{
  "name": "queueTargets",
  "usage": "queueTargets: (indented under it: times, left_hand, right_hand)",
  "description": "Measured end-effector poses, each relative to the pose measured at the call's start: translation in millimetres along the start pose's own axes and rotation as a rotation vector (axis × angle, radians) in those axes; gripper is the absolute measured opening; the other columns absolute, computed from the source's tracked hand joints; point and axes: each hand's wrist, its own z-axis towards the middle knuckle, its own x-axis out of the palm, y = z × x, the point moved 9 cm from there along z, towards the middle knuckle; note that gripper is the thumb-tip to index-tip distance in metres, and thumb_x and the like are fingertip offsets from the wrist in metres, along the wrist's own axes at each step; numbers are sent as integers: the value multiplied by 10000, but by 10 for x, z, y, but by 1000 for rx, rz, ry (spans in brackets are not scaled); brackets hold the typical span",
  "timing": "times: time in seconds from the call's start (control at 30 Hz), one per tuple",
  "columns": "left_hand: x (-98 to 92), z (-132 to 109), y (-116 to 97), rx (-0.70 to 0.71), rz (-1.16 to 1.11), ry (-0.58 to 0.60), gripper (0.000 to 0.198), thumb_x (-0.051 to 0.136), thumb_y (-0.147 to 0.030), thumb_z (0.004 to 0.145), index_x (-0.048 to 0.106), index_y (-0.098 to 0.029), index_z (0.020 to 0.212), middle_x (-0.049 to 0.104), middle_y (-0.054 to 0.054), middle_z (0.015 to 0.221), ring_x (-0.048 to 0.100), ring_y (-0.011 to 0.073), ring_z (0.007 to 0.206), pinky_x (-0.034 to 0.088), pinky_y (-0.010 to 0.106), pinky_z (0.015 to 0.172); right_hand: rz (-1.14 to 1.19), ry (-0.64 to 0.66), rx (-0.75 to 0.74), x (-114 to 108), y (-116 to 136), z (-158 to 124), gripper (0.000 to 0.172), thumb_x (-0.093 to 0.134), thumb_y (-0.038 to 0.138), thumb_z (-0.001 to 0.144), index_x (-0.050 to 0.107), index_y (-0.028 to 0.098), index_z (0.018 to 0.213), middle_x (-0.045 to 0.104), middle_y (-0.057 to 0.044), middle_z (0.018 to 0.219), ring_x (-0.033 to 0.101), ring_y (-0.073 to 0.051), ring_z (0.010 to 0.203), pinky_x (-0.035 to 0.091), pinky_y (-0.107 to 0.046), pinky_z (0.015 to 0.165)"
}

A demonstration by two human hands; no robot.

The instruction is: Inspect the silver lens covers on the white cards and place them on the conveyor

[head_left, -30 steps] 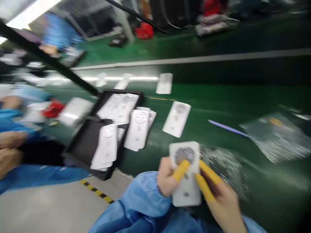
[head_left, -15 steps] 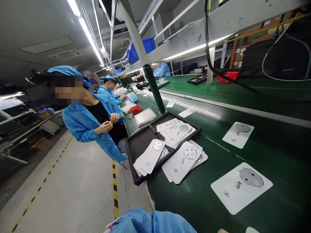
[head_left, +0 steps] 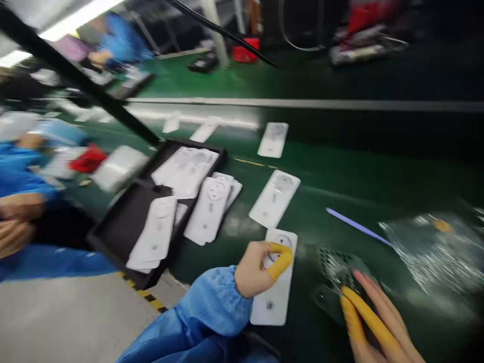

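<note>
Left hand [head_left: 257, 269] pinching white panel [head_left: 274, 300] at near edge of worktop [head_left: 340, 171], right hand [head_left: 374, 325] flat on mesh sheet [head_left: 335, 262], bare green beyond, tray [head_left: 121, 222] overhanging left

A: What gets cut off here?
B: The person's right hand [head_left: 378, 327] runs out at the bottom edge; only its fingers [head_left: 363, 312] show. The left hand [head_left: 257, 267] hides the middle of the white panel [head_left: 274, 302].
A: And what blurs?
B: Nearly all of it. The co-worker's hands [head_left: 15, 224] at the left edge are smeared and cropped, the panel's small marks cannot be read, and the clear bag [head_left: 434, 249] at the right is a glittering smear.
</note>
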Motion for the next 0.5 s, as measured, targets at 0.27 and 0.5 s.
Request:
queueTargets:
  times: [0.27,0.5]
  left_hand:
    - [349,-167,31,-76,-203,276,229,672,-313,793,762,-118,873,762,105,903,703,240,849,559,300,767]
    - [344,-182,120,-56,-138,265,243,670,-339,799,772,-126,860,763,104,886,693,229,825,547,303,762]
  right_hand:
    - [-43,131,-216,121,390,-57,445,625,25,781,588,172,1199,611,-127,1223,563,-268,1159,414,-553,1047]
    - [160,127,-170,99,451,47,343,633,34,786,622,182,1096,655,-94,1088,631,-208,1019,501,-457,986]
